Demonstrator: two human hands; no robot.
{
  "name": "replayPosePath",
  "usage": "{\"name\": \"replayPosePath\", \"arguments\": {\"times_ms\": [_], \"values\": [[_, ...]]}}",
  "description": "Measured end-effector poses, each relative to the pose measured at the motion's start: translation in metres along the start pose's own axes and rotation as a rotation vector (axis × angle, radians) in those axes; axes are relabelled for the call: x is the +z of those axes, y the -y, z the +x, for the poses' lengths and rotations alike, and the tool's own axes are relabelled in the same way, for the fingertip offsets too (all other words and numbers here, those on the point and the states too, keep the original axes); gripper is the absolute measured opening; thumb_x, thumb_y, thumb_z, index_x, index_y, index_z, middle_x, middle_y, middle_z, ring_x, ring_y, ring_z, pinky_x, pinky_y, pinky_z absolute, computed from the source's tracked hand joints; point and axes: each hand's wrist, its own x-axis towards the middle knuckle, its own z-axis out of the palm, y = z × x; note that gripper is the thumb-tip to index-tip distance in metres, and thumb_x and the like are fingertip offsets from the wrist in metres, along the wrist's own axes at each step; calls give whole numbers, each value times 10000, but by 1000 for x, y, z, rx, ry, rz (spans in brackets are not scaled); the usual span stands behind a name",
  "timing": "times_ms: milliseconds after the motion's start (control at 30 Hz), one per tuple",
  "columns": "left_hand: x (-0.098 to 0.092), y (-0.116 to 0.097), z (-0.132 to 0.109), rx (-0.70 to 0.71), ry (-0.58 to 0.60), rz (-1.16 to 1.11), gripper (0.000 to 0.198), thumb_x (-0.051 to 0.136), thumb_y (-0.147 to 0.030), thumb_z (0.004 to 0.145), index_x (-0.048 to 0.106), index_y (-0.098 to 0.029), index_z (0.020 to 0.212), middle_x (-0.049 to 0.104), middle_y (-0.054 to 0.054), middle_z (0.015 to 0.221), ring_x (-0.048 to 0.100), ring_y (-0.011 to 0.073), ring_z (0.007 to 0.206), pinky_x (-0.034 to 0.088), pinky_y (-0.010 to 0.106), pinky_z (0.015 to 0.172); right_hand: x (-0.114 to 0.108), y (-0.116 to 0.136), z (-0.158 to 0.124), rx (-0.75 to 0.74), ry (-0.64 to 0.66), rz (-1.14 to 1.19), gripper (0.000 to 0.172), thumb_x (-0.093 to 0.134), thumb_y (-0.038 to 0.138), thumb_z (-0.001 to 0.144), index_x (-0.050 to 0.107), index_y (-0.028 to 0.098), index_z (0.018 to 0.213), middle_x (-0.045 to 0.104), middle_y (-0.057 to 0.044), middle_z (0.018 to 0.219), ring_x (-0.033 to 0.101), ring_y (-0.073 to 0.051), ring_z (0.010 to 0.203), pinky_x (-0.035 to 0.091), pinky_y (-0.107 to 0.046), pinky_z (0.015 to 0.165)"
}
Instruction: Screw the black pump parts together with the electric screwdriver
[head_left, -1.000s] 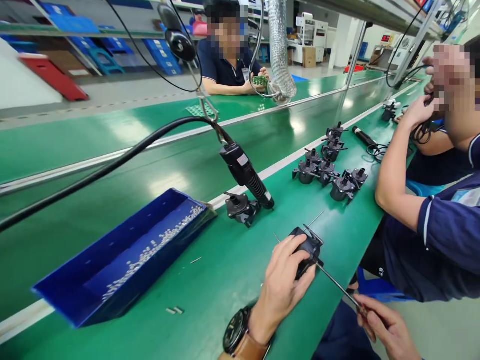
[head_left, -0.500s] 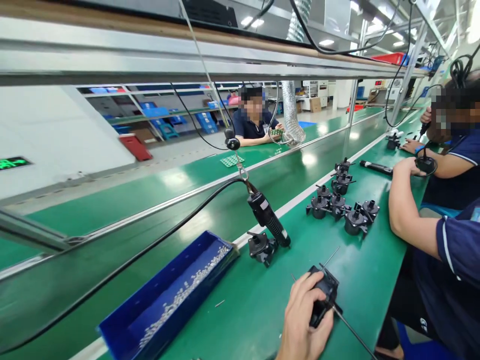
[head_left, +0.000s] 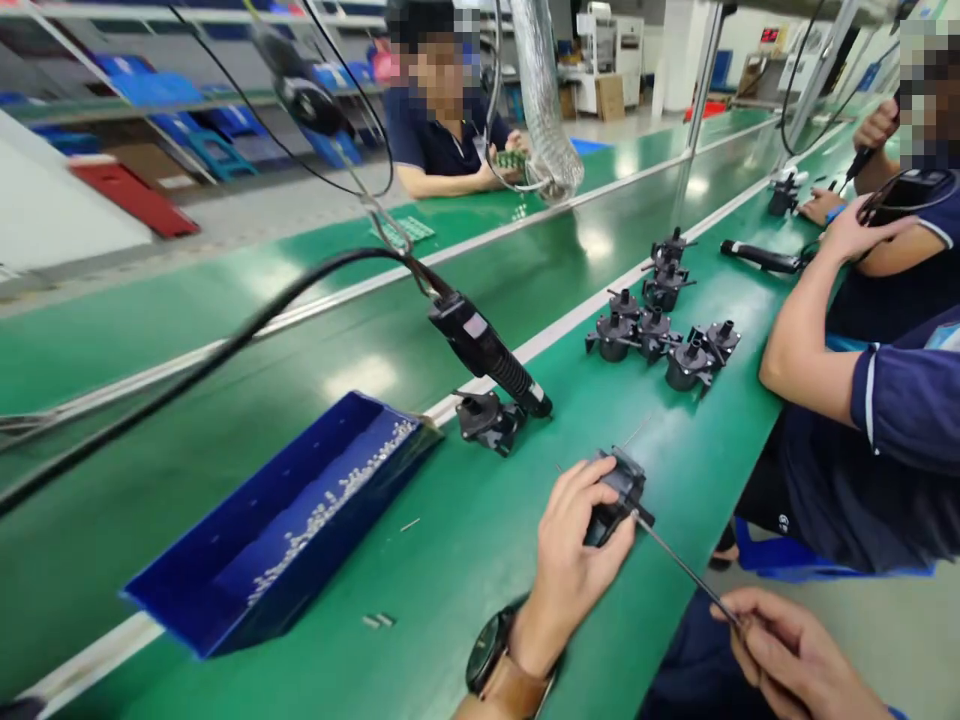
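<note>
My left hand (head_left: 581, 540), with a watch on its wrist, is closed around a black plastic housing (head_left: 621, 482) on the green bench. My right hand (head_left: 787, 640), at the lower right, pinches a long thin metal rod (head_left: 686, 560). The rod's far tip meets the housing's near side; its end inside my fingers is hidden. A thin pin (head_left: 639, 432) sticks out beyond the housing. Farther up the bench rests another black housing (head_left: 487, 420), with a hanging electric screwdriver (head_left: 491, 355) leaning beside it.
A blue bin (head_left: 247, 560) of small metal pieces stands on the left. Two small metal pins (head_left: 377, 621) and a thin pin (head_left: 409, 524) lie loose nearby. Several black housings (head_left: 686, 365) are grouped up the bench. Co-workers' arms (head_left: 802, 290) reach in at right; another person (head_left: 450, 120) sits opposite.
The view has tilted down and shifted right, so the bench things appear higher and farther left. My right hand has come into view on the rod. My left hand keeps its hold on the housing.
</note>
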Motion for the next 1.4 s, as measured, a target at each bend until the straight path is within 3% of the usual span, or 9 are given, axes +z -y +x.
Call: {"name": "replayPosePath", "arguments": {"times_ms": [67, 167, 267, 367, 933, 1033, 1167, 1300, 1400], "values": [[1, 0, 1, -28, -4, -13, 217, 742, -167, 842, 597, -219, 996, 753, 124, 1222, 706, 265, 1174, 535, 519, 1079, -2, 4, 1, 73, 30, 49, 578, 700, 675, 873, 759, 196, 1191, 592, 30, 654, 247, 28, 361, 158, -148, 369], [1, -1, 2, -54, -9, -1, 197, 743, -184, 851, 600, -217, 983, 758, 117, 1212, 718, 260, 1146, 535, 528, 1073, -3, 13, 2, -15, -29, -112, 560, 672, 631, 916, 784, 182, 1232, 613, -5, 640, 391, -33, 389, 305, -168, 374], [0, -1, 3, -56, -25, 0, 201, 747, -180, 850, 597, -217, 978, 760, 119, 1205, 730, 256, 1115, 542, 531, 1060, -3, 26, 3, -244, -59, -395, 410, 645, 518, 965, 813, 233, 1207, 755, -88, 817, 700, -181, 684, 584, -265, 611], [0, -1, 4, -57, -38, -11, 212, 754, -163, 842, 598, -215, 976, 761, 123, 1197, 730, 252, 1107, 541, 524, 1059, -5, 33, 1, -371, -53, -600, 343, 598, 396, 1005, 777, 292, 1279, 798, -95, 940, 761, -265, 965, 631, -321, 811], [2, 2, 4, -126, -58, -36, 220, 752, -149, 818, 597, -218, 958, 762, 113, 1190, 716, 253, 1117, 532, 527, 1070, 6, 44, -6, -997, -266, -1340, 688, 576, 66, 984, 379, 196, 1630, 712, -31, 742, 633, -151, 476, 496, -282, 507], [2, 4, 4, -129, -52, -37, 219, 756, -154, 818, 600, -221, 956, 761, 108, 1192, 709, 254, 1122, 538, 521, 1060, 7, 46, -11, -881, -314, -1147, 498, 591, 183, 996, 557, 234, 1489, 782, -63, 894, 735, -186, 633, 563, -266, 592], [2, 5, 6, -123, -51, -31, 212, 755, -161, 819, 594, -225, 941, 760, 105, 1186, 707, 261, 1124, 558, 512, 1030, -3, 43, -17, -458, -234, -746, 268, 516, 379, 1042, 697, 273, 1209, 795, -73, 991, 770, -219, 874, 604, -252, 702], [0, 3, 5, -54, -31, 4, 216, 750, -162, 838, 586, -221, 967, 750, 120, 1197, 701, 268, 1153, 553, 506, 1042, -17, 21, -9, -176, -102, -367, 333, 566, 488, 1014, 724, 256, 1194, 742, -62, 898, 632, -159, 661, 525, -260, 601], [-2, -1, 1, 18, -2, 28, 250, 753, -168, 856, 583, -208, 1034, 710, 160, 1265, 684, 274, 1194, 566, 467, 1023, -27, -6, 4, -139, -94, -152, 352, 650, 503, 967, 748, 242, 1182, 737, -72, 901, 505, -119, 577, 421, -260, 543]]}}
